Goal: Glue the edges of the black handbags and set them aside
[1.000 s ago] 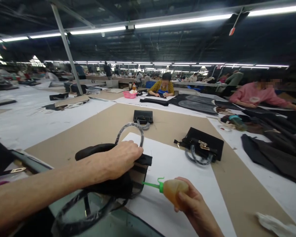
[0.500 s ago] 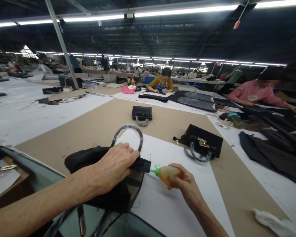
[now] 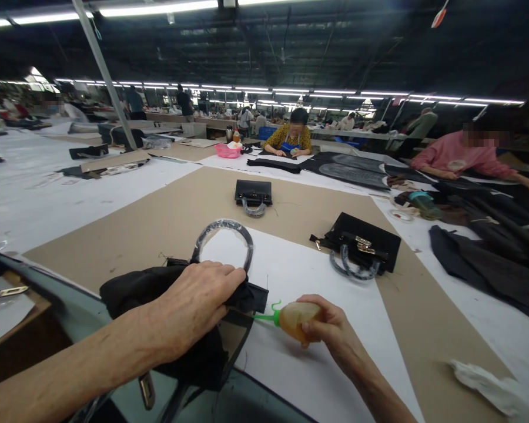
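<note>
My left hand is closed on the black handbag, gripping it near its plastic-wrapped handle. The bag lies over the near table edge, and my forearm hides part of it. In my right hand is a soft squeeze bottle of amber liquid, held on its side. Its green nozzle points left, with the tip at the bag's edge just under a black strap end. Whether the tip touches the bag I cannot tell.
A black handbag with gold hardware lies to the right, and a smaller one farther back. White paper covers part of the brown board. A crumpled white cloth lies near right. Two co-workers sit across the table.
My right hand has shifted the bottle slightly left, bringing the nozzle tip from beside the strap end to beneath it. My left hand keeps its grip on the bag. The view has tilted down a little.
</note>
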`<action>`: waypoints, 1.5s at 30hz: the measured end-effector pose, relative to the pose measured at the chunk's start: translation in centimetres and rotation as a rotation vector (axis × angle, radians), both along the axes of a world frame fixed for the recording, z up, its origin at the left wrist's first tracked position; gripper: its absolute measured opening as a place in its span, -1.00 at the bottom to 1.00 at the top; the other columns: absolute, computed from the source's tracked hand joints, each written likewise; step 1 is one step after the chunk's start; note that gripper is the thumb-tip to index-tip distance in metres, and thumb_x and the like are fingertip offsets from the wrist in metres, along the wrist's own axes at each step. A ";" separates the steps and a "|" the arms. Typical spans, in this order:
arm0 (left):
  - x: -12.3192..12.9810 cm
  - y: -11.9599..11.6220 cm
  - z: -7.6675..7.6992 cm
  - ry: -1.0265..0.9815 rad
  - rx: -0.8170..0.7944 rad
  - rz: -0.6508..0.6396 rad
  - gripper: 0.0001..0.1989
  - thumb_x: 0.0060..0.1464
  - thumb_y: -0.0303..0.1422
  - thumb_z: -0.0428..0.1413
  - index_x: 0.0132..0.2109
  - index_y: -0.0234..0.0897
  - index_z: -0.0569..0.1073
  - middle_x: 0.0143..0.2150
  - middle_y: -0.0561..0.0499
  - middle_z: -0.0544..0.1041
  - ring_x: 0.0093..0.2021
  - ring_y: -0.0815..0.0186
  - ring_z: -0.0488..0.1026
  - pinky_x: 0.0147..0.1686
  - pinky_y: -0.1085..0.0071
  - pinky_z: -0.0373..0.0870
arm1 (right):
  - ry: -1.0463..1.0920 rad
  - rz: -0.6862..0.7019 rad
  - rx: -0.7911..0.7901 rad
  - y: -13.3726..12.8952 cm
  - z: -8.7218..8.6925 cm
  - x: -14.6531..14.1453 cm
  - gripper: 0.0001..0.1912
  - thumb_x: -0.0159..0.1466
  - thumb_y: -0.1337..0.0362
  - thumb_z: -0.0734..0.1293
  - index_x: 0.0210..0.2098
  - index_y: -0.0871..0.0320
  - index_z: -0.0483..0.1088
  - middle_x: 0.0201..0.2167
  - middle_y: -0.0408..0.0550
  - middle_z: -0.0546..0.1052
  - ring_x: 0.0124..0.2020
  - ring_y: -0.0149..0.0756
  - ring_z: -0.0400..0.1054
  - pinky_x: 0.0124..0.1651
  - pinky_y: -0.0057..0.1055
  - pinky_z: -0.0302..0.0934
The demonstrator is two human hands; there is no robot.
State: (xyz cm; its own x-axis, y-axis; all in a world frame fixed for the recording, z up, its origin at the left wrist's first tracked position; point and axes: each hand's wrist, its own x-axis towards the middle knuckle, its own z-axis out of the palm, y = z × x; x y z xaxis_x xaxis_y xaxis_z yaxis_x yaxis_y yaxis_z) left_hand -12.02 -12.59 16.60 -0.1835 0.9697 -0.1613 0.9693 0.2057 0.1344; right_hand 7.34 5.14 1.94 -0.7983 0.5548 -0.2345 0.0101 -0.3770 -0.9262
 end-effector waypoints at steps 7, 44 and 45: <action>0.2 -0.6 -0.3 -0.001 0.032 -0.005 -0.71 -0.09 -0.54 -0.05 -0.17 -0.23 0.34 -0.09 -0.09 0.47 -0.06 0.11 0.38 -0.09 0.18 0.30 | 0.021 -0.080 0.027 0.1 -0.1 -0.6 -0.65 -0.10 0.35 0.48 -0.27 0.15 0.46 -0.40 -0.10 0.53 -0.44 -0.18 0.39 -0.54 -0.34 0.35; 1.7 -2.8 -1.6 -0.009 0.122 -0.041 -0.57 -0.12 -0.62 -0.09 -0.05 -0.26 0.33 0.01 -0.13 0.42 0.01 0.12 0.34 -0.03 0.10 0.31 | 0.006 0.017 -0.149 -2.7 -0.7 1.7 -0.59 -0.05 0.30 0.50 -0.21 0.16 0.39 -0.40 -0.03 0.54 -0.48 -0.19 0.40 -0.61 -0.43 0.27; 1.7 -2.8 -1.6 -0.013 0.123 -0.039 -0.56 -0.13 -0.62 -0.08 -0.05 -0.26 0.32 0.02 -0.13 0.41 0.01 0.12 0.34 -0.03 0.09 0.31 | 0.002 0.004 -0.138 -2.6 -0.8 1.6 -0.59 -0.05 0.30 0.50 -0.21 0.16 0.40 -0.40 -0.05 0.54 -0.47 -0.19 0.40 -0.59 -0.42 0.28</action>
